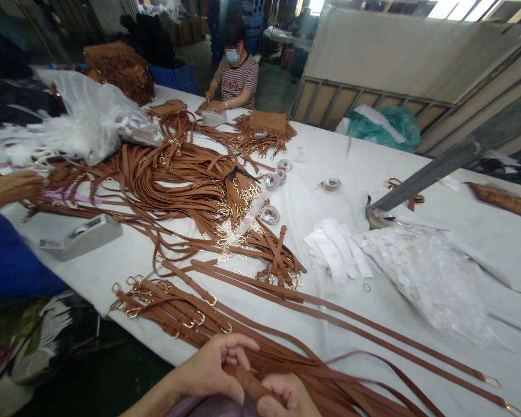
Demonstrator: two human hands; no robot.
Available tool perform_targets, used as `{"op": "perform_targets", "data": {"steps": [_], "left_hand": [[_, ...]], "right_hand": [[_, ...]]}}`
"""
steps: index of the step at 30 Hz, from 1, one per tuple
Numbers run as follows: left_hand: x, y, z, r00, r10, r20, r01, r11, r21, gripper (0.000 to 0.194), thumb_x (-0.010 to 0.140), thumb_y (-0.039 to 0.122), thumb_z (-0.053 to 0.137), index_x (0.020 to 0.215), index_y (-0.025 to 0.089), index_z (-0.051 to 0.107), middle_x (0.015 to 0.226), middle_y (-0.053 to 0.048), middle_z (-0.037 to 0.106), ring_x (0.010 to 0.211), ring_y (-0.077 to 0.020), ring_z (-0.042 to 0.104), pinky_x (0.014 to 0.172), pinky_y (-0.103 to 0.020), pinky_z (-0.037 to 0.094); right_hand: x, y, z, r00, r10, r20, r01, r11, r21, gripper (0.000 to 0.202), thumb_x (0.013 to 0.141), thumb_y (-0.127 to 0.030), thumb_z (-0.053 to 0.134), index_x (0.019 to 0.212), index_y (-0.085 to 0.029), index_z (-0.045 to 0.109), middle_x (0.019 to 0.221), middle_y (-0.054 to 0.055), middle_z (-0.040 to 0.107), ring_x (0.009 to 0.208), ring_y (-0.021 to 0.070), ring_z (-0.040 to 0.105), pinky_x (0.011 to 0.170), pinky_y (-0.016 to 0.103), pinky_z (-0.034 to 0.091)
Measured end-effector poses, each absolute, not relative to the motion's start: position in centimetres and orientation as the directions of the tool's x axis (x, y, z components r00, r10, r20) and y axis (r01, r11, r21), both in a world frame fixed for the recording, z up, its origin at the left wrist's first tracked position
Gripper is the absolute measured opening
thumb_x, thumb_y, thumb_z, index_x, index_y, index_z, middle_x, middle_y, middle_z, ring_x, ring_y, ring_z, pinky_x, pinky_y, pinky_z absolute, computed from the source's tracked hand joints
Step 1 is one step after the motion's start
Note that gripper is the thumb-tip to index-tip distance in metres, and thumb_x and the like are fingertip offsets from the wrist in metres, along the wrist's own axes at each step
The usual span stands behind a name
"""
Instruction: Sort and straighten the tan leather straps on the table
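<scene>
Brown strap [252, 382], at the near table edge: soft, limp, light and smooth, judged best taken flat across its width; the left hand [215, 370] pinches it between thumb and fingers, the right hand [286, 397] curls closed on it just beside. Around it: more straps than can be counted, one tape dispenser [84, 236], six or so tape rolls [270, 214], two paper heaps, two co-workers.

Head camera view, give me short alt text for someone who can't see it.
A person's left hand and right hand pinch a brown leather strap at the near edge of a white-covered work table heaped with matching brass-buckled straps. A grey tape dispenser sits left; a masked co-worker in a striped shirt works opposite.
</scene>
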State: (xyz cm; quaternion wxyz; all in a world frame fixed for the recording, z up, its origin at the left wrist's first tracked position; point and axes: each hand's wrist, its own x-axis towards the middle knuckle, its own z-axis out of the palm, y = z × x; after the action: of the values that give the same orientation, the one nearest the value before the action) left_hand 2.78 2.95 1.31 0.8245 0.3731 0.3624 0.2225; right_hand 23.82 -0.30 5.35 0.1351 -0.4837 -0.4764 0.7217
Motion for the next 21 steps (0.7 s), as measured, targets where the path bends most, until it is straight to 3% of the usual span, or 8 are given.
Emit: {"op": "perform_targets", "data": {"steps": [4, 6, 9, 11, 13, 16, 18, 21], "left_hand": [[2.5, 3.0, 2.0, 0.718, 0.564, -0.409, 0.069, 0.527, 0.847, 0.063, 0.053, 0.047, 0.085, 0.106, 0.018, 0.069, 0.076, -0.001, 0.064, 0.063, -0.0125, 0.051, 0.056, -0.021, 0.036], [3.1, 3.0, 2.9, 0.709, 0.592, -0.383, 0.264, 0.281, 0.923, 0.054, 0.061, 0.053, 0.078, 0.106, 0.025, 0.070, 0.083, -0.002, 0.067, 0.072, -0.0177, 0.056, 0.063, -0.025, 0.040], [4.7, 3.0, 4.4, 0.687, 0.610, -0.395, 0.521, -0.036, 0.853, 0.067, 0.064, 0.060, 0.074, 0.123, 0.033, 0.059, 0.098, -0.005, 0.070, 0.088, -0.0289, 0.062, 0.077, -0.034, 0.044], [5.6, 3.1, 5.1, 0.654, 0.619, -0.435, 0.572, -0.029, 0.820, 0.074, 0.060, 0.055, 0.079, 0.127, 0.035, 0.056, 0.096, -0.003, 0.072, 0.086, -0.0283, 0.064, 0.075, -0.033, 0.045], [5.3, 3.6, 5.3, 0.595, 0.656, -0.464, 0.565, 0.070, 0.822, 0.054, 0.059, 0.043, 0.081, 0.110, 0.033, 0.067, 0.079, 0.003, 0.072, 0.072, -0.0209, 0.063, 0.064, -0.025, 0.041], [2.1, 5.4, 4.6, 0.463, 0.738, -0.490, 0.561, 0.183, 0.807, 0.016, 0.071, 0.038, 0.071, 0.078, 0.023, 0.073, 0.062, 0.005, 0.066, 0.059, -0.0146, 0.057, 0.055, -0.023, 0.035], [-1.3, 7.0, 3.8, 0.384, 0.792, -0.474, 0.609, 0.169, 0.775, 0.026, 0.080, 0.043, 0.062, 0.073, 0.020, 0.071, 0.064, 0.003, 0.067, 0.062, -0.0151, 0.058, 0.059, -0.023, 0.037], [-6.0, 9.1, 2.9, 0.331, 0.830, -0.449, 0.703, 0.101, 0.704, 0.032, 0.084, 0.051, 0.056, 0.083, 0.022, 0.070, 0.077, 0.003, 0.071, 0.073, -0.0167, 0.061, 0.068, -0.023, 0.039]], "right_hand": [[23.7, -0.5, 5.5, -0.488, 0.646, -0.586, 0.340, -0.478, -0.810, 0.055, 0.076, -0.068, 0.052, 0.058, -0.018, 0.043, 0.054, -0.005, 0.028, 0.054, 0.0081, 0.024, 0.049, 0.027, 0.016], [23.3, -0.7, 5.1, -0.436, 0.677, -0.593, 0.433, -0.420, -0.798, 0.058, 0.079, -0.070, 0.047, 0.056, -0.018, 0.041, 0.055, -0.004, 0.028, 0.054, 0.0085, 0.026, 0.050, 0.027, 0.018], [23.0, -1.3, 4.5, -0.336, 0.748, -0.572, 0.496, -0.376, -0.783, 0.063, 0.086, -0.071, 0.030, 0.059, -0.017, 0.050, 0.059, -0.002, 0.039, 0.059, 0.0112, 0.034, 0.054, 0.027, 0.028], [23.5, -1.8, 4.2, -0.314, 0.798, -0.514, 0.471, -0.339, -0.814, 0.066, 0.089, -0.069, 0.022, 0.078, -0.018, 0.062, 0.073, 0.002, 0.054, 0.072, 0.0154, 0.046, 0.065, 0.028, 0.038], [24.8, -2.1, 3.6, -0.294, 0.824, -0.484, 0.476, -0.312, -0.822, 0.065, 0.091, -0.065, 0.018, 0.092, -0.021, 0.065, 0.087, 0.005, 0.062, 0.085, 0.0180, 0.053, 0.079, 0.030, 0.042], [28.0, -2.7, 2.1, -0.251, 0.791, -0.558, 0.572, -0.344, -0.745, 0.072, 0.094, -0.060, 0.010, 0.066, -0.019, 0.062, 0.066, 0.004, 0.061, 0.072, 0.0173, 0.058, 0.077, 0.032, 0.043], [30.6, -3.3, 0.8, -0.190, 0.791, -0.581, 0.648, -0.344, -0.680, 0.073, 0.094, -0.060, 0.010, 0.053, -0.019, 0.054, 0.055, 0.004, 0.056, 0.063, 0.0178, 0.057, 0.073, 0.034, 0.043], [33.9, -3.9, -0.7, -0.052, 0.868, -0.494, 0.687, -0.328, -0.649, 0.061, 0.095, -0.057, 0.016, 0.069, -0.020, 0.058, 0.074, 0.006, 0.062, 0.078, 0.0210, 0.060, 0.078, 0.036, 0.043]]}}
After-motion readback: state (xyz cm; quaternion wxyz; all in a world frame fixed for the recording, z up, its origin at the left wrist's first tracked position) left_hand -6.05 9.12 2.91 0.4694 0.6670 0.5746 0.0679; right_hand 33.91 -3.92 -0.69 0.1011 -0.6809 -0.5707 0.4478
